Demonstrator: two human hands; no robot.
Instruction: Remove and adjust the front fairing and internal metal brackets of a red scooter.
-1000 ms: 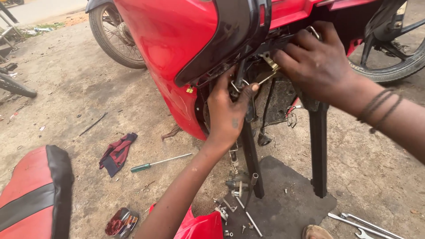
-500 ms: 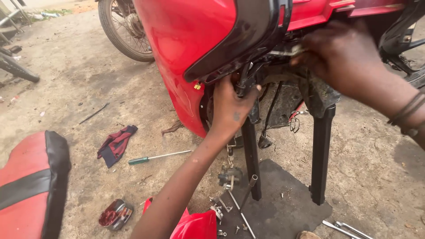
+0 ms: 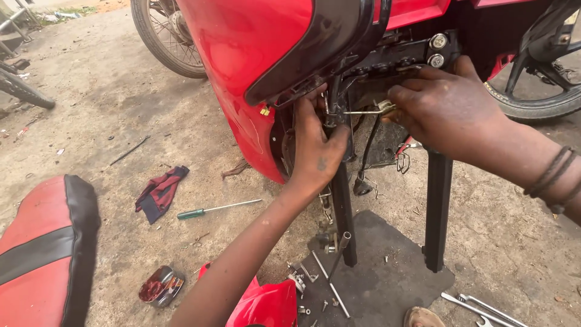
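- Packed dirt ground (image 3: 109, 121), dusty and strewn with small debris, is seen under a red motorcycle (image 3: 254, 54) propped on a black stand (image 3: 437, 212).
- The left hand (image 3: 315, 151) is pressed against the black frame tube (image 3: 340, 181) under the red bodywork; its fingers (image 3: 302, 115) are curled up into the cavity, and what they grip cannot be told.
- The right hand (image 3: 448, 109) is held just beside it, with fingers (image 3: 402, 100) pinched together on a small metal bracket (image 3: 372, 110) and its thin wire-like rod.
- The bracket is judged light, stiff and small, slippery where oily, and easily dropped; it is best taken at its flat end, where the right fingers already pinch it.
- Below the fingers, a dark rubber mat (image 3: 387, 284) is laid on the ground, with loose bolts and thin rods (image 3: 330, 284) scattered on it.
- Well to the left of the left hand, a green-handled screwdriver (image 3: 215, 209) and a crumpled dark red rag (image 3: 158, 192) are seen lying near each other.
- A padded red and black seat (image 3: 45, 254) is set at the far left, and shiny spanners (image 3: 478, 306) lie at the lower right, well apart from both hands.
- Spoked wheels (image 3: 166, 36) are visible behind the glossy red fairing.
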